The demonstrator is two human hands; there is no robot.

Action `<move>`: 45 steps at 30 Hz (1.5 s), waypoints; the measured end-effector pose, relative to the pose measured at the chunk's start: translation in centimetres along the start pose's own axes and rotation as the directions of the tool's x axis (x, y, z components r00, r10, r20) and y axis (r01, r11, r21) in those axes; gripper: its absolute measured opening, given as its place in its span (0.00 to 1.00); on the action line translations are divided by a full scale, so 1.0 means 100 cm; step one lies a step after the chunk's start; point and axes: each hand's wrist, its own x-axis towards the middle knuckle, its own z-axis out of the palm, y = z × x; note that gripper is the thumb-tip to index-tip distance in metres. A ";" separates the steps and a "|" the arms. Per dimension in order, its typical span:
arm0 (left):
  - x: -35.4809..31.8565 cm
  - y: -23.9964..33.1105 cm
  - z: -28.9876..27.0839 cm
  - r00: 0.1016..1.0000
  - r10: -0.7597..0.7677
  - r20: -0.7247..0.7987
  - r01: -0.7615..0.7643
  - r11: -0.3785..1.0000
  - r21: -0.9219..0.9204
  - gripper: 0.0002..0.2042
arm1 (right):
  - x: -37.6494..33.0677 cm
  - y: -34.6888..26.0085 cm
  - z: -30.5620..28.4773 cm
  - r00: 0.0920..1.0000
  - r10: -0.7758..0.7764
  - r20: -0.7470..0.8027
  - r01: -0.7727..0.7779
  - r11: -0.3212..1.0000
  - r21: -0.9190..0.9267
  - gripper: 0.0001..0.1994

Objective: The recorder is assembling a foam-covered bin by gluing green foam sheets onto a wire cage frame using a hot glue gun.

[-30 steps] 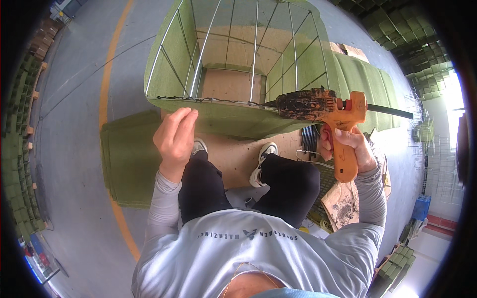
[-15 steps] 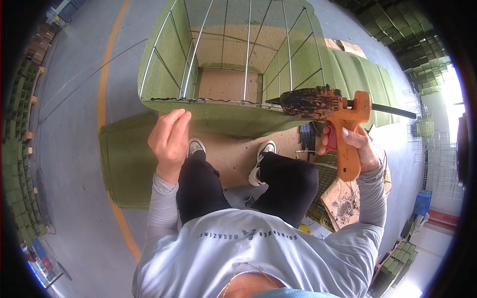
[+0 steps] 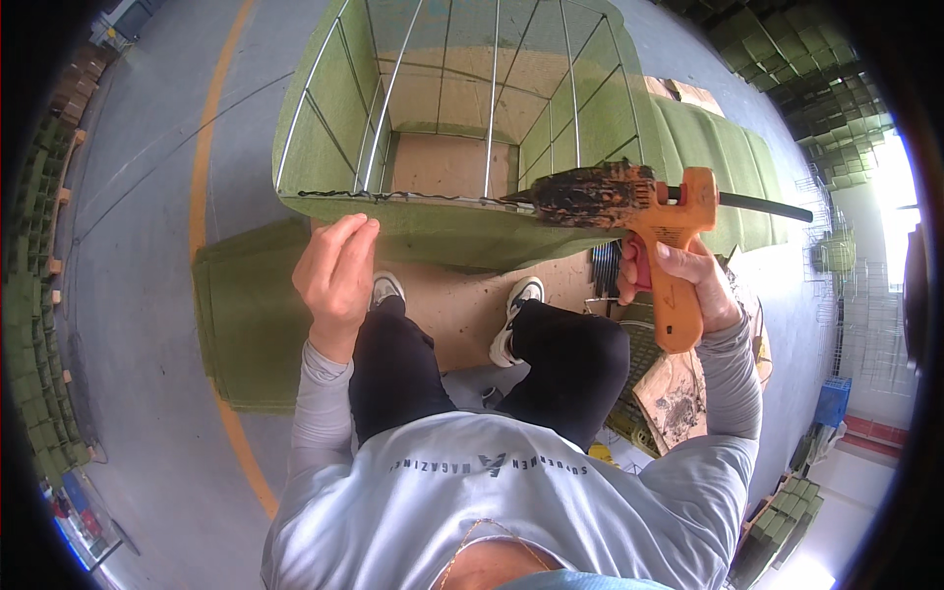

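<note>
My right hand [image 3: 693, 280] is wrapped round the orange handle of a glue gun [image 3: 678, 236], fingers at its red trigger. Its blackened front points left, the tip close to the near wire of a wire frame [image 3: 492, 118] lined with green felt [image 3: 433, 231]. A black glue stick [image 3: 767, 207] sticks out of the gun's back. Uneven black glue [image 3: 334, 195] runs along that near wire. My left hand [image 3: 334, 280] is closed, thumb and fingers pressed together just below the wire, against the felt; what lies between the fingertips is hidden.
Flat green felt sheets [image 3: 251, 324] lie on the floor at left, and more felt [image 3: 723, 167] lies at right. Stained cardboard [image 3: 678, 393] and a bundle of black sticks [image 3: 606, 265] are beside my right leg. Stacked green pieces [image 3: 49, 324] line the far left.
The glue gun and my right hand have shifted slightly left along the near wire. My left hand has stayed in place.
</note>
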 end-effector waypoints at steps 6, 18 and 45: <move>0.001 0.001 0.000 1.000 -0.018 0.005 0.018 1.000 -0.006 0.11 | 0.015 -0.004 0.016 0.998 0.033 0.053 -0.032 0.999 -0.030 0.17; 0.000 0.000 0.000 1.000 -0.026 0.004 0.026 1.000 -0.012 0.10 | -0.008 -0.001 -0.003 1.000 -0.002 -0.009 0.002 1.000 0.009 0.17; -0.001 0.000 0.002 1.000 -0.015 0.001 0.015 1.000 -0.022 0.10 | -0.050 -0.002 -0.029 0.976 -0.041 -0.215 0.028 0.997 -0.065 0.20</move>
